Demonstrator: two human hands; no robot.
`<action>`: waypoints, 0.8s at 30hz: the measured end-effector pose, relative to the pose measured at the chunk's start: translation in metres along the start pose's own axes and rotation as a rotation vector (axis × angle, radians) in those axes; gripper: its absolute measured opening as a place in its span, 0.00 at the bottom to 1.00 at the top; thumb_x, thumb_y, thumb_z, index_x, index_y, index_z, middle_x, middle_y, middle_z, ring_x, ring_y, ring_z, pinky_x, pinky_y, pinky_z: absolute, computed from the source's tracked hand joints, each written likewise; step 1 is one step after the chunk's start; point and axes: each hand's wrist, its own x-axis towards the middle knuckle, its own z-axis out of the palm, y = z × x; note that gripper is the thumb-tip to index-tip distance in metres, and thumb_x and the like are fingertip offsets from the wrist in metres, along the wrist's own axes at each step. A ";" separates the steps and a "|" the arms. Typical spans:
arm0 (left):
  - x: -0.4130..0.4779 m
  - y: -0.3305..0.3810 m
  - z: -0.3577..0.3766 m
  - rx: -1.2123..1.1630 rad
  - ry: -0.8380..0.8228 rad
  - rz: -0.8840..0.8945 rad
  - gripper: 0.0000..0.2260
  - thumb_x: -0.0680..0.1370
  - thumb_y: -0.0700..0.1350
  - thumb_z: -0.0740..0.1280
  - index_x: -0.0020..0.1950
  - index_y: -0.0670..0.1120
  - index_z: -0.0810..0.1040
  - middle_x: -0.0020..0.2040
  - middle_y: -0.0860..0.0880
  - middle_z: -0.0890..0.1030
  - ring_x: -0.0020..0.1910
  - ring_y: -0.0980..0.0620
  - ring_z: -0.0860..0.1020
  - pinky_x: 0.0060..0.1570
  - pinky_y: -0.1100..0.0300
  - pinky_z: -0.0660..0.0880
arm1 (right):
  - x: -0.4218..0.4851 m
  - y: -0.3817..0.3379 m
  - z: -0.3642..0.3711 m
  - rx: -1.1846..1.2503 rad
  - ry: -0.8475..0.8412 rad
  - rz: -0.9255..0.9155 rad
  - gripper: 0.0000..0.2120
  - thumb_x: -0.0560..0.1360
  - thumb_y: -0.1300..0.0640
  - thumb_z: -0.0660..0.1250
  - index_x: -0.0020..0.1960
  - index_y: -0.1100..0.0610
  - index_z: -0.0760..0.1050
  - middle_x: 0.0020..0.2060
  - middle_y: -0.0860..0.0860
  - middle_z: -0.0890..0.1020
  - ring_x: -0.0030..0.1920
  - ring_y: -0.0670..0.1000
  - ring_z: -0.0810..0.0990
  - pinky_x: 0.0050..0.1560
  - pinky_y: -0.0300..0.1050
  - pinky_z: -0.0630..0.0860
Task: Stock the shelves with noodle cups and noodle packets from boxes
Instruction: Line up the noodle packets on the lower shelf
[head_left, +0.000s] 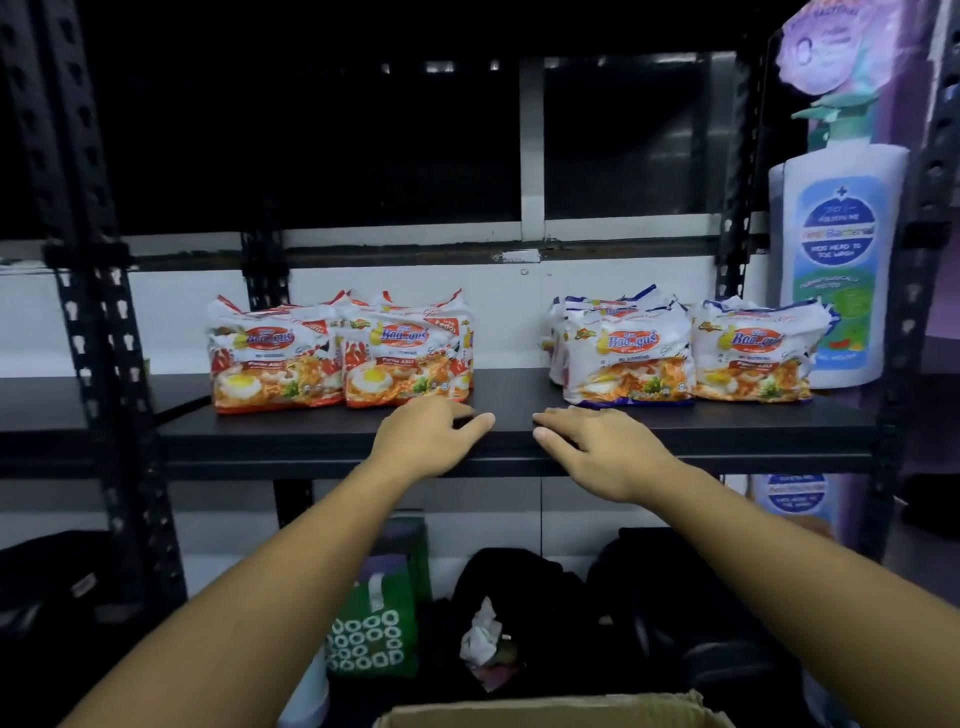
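On the black shelf (311, 431), stood upright in two clusters well apart — red-trimmed noodle packets (340, 358) to the left, blue-trimmed noodle packets (675, 353) to the right. Probably light, slick in crinkly film, brittle inside; best taken by the broad faces or the crimped top seam, without squeezing. Just in front, resting on the shelf's lip: left hand (426, 441) and right hand (602, 447), each grip slack and spread, holding nothing. Below, cardboard box (545, 714) at the bottom edge — beside the shelf's right post, bottle-shaped display (836, 260).

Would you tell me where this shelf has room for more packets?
Bare shelf lies between the red packets and the blue packets, and left of the red ones to the post. It is crowded by the bottle display.
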 end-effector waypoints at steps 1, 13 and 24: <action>-0.002 -0.007 -0.001 -0.002 -0.003 -0.020 0.25 0.79 0.72 0.55 0.68 0.62 0.80 0.63 0.56 0.82 0.62 0.50 0.78 0.55 0.51 0.77 | 0.006 -0.009 0.004 -0.014 -0.005 0.006 0.23 0.86 0.41 0.48 0.77 0.46 0.68 0.74 0.45 0.73 0.74 0.50 0.69 0.71 0.50 0.65; -0.015 -0.021 0.010 0.083 0.162 0.067 0.25 0.83 0.67 0.50 0.56 0.56 0.83 0.49 0.55 0.84 0.50 0.51 0.80 0.43 0.55 0.67 | 0.036 -0.030 0.041 -0.088 0.181 0.061 0.22 0.86 0.44 0.47 0.69 0.46 0.76 0.66 0.45 0.80 0.68 0.51 0.76 0.66 0.54 0.72; -0.017 -0.021 0.025 0.130 0.301 0.063 0.26 0.83 0.65 0.51 0.52 0.51 0.83 0.48 0.52 0.84 0.50 0.49 0.81 0.48 0.52 0.71 | 0.037 -0.028 0.062 -0.044 0.450 0.063 0.20 0.84 0.45 0.54 0.63 0.49 0.82 0.60 0.45 0.84 0.63 0.50 0.81 0.63 0.52 0.73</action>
